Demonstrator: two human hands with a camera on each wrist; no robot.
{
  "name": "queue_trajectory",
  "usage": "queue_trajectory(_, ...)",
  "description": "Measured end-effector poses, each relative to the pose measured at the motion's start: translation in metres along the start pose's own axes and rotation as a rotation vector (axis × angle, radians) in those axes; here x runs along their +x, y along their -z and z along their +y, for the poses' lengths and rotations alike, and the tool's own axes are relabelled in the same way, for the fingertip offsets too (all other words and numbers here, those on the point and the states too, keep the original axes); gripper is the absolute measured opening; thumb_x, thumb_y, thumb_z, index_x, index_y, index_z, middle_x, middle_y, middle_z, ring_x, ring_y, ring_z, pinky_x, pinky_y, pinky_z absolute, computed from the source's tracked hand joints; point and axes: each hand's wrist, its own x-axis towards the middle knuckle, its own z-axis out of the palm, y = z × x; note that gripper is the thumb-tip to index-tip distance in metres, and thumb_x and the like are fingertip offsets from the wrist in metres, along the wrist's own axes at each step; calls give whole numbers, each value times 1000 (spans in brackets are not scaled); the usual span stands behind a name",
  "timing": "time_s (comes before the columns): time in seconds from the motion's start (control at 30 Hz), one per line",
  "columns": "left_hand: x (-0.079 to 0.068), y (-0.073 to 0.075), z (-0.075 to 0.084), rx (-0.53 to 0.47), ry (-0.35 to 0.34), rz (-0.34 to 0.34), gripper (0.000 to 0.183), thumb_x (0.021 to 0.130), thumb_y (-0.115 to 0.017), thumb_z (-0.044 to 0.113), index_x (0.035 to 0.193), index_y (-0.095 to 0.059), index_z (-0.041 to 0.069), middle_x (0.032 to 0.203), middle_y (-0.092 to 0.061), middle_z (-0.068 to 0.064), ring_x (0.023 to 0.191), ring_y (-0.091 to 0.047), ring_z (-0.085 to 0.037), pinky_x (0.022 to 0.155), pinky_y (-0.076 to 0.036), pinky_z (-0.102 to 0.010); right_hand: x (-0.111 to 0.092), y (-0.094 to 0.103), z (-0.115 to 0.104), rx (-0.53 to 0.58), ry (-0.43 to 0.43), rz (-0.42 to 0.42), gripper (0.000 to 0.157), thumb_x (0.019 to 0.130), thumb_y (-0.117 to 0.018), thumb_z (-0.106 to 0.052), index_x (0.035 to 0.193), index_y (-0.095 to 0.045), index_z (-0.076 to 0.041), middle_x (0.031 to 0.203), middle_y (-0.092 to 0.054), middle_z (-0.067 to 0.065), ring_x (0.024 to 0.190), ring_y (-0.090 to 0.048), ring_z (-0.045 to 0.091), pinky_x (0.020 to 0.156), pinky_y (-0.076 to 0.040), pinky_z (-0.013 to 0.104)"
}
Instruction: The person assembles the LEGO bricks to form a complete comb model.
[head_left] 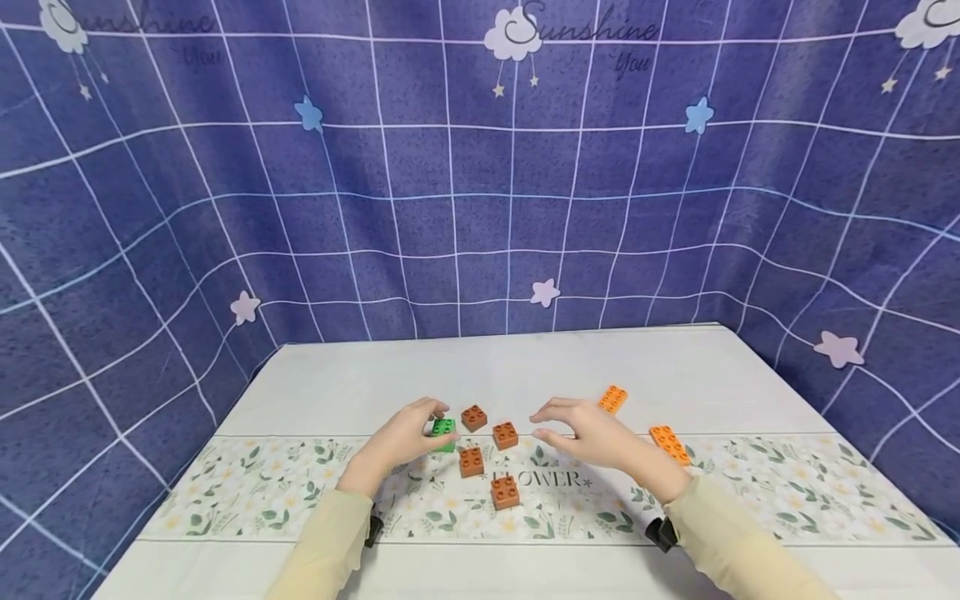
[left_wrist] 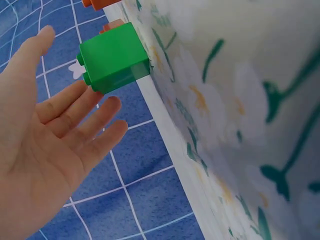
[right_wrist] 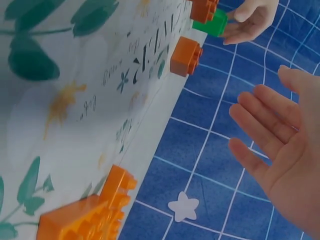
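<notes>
A green building block (head_left: 444,434) with studs on top stands on the table, left of several brown blocks. My left hand (head_left: 408,432) is around its near side, thumb apart from the loosely bent fingers. In the left wrist view the fingertips come right up to the studded end of the green block (left_wrist: 115,57), and the thumb is away from it. My right hand (head_left: 588,429) hovers right of the brown block (head_left: 506,435), fingers relaxed and holding nothing. In the right wrist view its palm (right_wrist: 285,165) shows bare.
Other brown blocks (head_left: 471,462) lie between the hands, one nearer the front (head_left: 505,492) and one farther back (head_left: 474,417). Two flat orange blocks (head_left: 670,445) lie at the right. A flowered strip crosses the white table (head_left: 360,375); a blue curtain (head_left: 480,225) hangs behind.
</notes>
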Motion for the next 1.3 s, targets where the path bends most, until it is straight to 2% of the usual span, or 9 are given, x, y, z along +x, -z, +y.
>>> queue_trajectory(0.23, 0, -3, -7, -23, 8, -28, 53, 81, -74, 26, 124, -55, 1, 118, -59, -11, 108, -57, -28, 93, -49, -42, 1, -9, -3, 22, 4, -5, 25, 95, -55, -29, 110, -67, -13, 105, -68, -1, 98, -64, 16, 88, -53, 34)
queue_trajectory(0.5, 5, -3, -7, -24, 49, -43, 48, 80, -75, 21, 121, -56, 2, 116, -60, -9, 107, -57, -25, 96, -47, -40, 2, -13, -5, 39, 35, -31, 22, 94, -57, -24, 105, -69, -8, 99, -68, -2, 86, -65, 11, 79, -56, 31)
queue_trajectory(0.7, 5, -3, -8, -24, 50, -48, 36, 80, -75, 17, 111, -61, 4, 101, -61, -3, 97, -60, -21, 88, -50, -37, 3, -19, -7, 83, 78, -42, 21, 94, -57, -21, 104, -69, -6, 96, -68, 0, 82, -62, 7, 72, -56, 28)
queue_trajectory(0.93, 6, -4, -11, -2, 64, -42, 35, 79, -76, 18, 108, -62, 2, 95, -61, -3, 88, -59, -18, 80, -52, -33, 7, -22, -12, 88, 80, -89, 21, 94, -58, -22, 106, -69, -9, 96, -67, -2, 74, -55, 1, 59, -49, 18)
queue_trajectory(1.13, 7, -5, -10, 5, 64, -32, 33, 78, -77, 20, 103, -63, 4, 89, -60, -1, 82, -56, -15, 76, -50, -32, 9, -29, -15, 98, 140, -98, 19, 90, -63, -14, 105, -68, -4, 98, -68, 6, 84, -64, 15, 72, -56, 26)
queue_trajectory(1.3, 5, -5, -10, -10, 61, -26, 35, 77, -78, 20, 103, -62, 3, 89, -59, -1, 82, -55, -13, 76, -51, -31, 9, -34, -18, 140, 109, -147, 24, 89, -65, -21, 106, -67, -4, 102, -68, 7, 92, -66, 20, 82, -55, 28)
